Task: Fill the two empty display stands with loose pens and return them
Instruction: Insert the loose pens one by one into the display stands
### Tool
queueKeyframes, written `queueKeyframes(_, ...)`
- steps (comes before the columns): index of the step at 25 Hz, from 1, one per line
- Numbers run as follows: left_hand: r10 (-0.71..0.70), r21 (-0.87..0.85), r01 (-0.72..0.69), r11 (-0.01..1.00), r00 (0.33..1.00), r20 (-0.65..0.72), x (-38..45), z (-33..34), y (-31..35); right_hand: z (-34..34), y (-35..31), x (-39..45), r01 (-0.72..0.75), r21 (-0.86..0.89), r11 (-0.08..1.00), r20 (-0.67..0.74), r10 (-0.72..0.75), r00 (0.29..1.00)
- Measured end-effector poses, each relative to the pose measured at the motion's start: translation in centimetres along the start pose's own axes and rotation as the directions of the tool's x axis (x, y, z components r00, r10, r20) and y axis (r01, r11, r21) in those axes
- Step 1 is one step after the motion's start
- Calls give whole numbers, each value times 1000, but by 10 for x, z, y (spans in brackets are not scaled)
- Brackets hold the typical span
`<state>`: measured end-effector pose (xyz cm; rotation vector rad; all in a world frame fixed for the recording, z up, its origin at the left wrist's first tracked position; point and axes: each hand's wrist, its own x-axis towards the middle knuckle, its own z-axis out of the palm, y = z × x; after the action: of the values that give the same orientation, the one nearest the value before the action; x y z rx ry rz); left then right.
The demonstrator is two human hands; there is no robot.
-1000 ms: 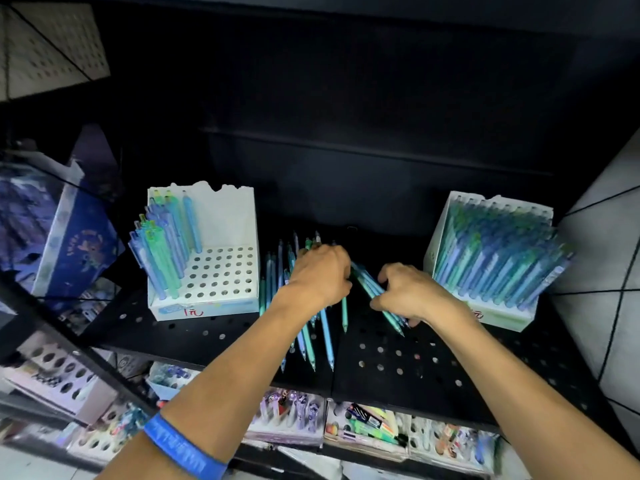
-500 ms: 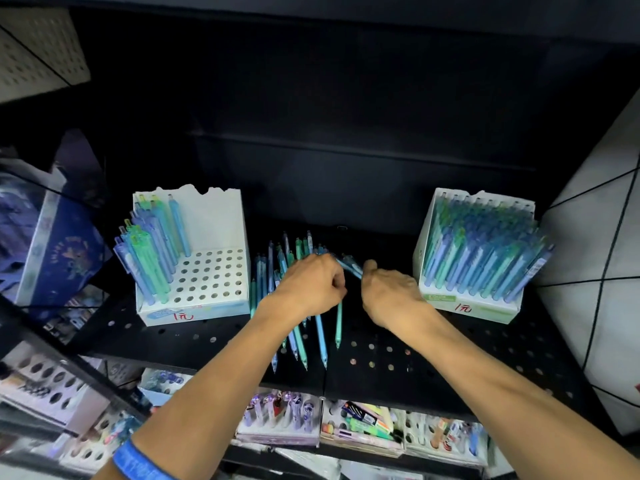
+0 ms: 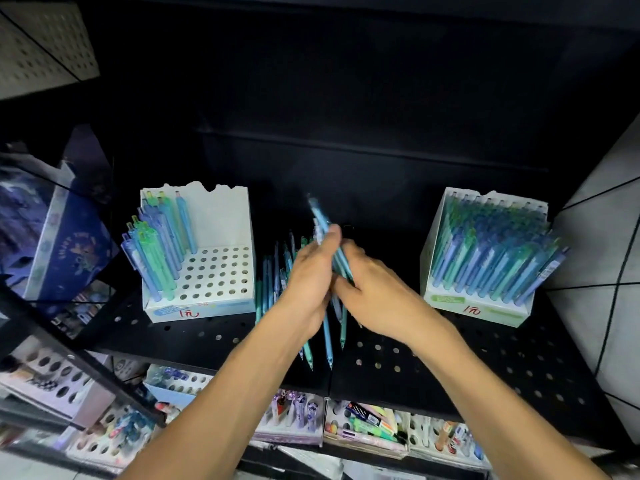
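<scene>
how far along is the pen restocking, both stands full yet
Done: the right stand looks packed. In hand: the left hand grips a bunch of pens, and the right hand helps gather. Left: the left stand has mostly empty holes; loose pens lie on the shelf.

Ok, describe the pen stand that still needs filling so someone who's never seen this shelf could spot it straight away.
On the black perforated shelf stand two white cardboard pen stands, one either side of the hands. The one you want is the left stand. Unlike the right stand, packed full of blue and green pens, its pens fill only the left side, leaving most holes bare.
</scene>
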<state>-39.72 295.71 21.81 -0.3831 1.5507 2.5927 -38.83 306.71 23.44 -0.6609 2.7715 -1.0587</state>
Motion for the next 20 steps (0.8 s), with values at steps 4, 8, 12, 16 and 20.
queueKeyframes(4, 57, -188, -77, 979, 993, -105, -3, -15, 9, -5, 19, 0, -108, 43, 993, -198, 114, 973)
queueKeyframes(8, -18, -43, 10, 999, 984, -177, -5, -14, 5, 8, 25, 3, -286, -199, 937, -251, 234, 939)
queueKeyframes(12, -126, 24, 132, 991, 978, -166, -10, -26, -3, -11, 26, 12, -277, -212, 937, -370, 185, 910)
queueKeyframes(16, -118, -67, 108, 992, 976, -181, -14, -42, 2, -30, 30, 62, -183, -418, 890, -415, -8, 910)
queueKeyframes(20, -130, -170, 109, 979, 984, -118, -14, -47, 8, 7, 52, 92, -146, -630, 762, 2, 189, 982)
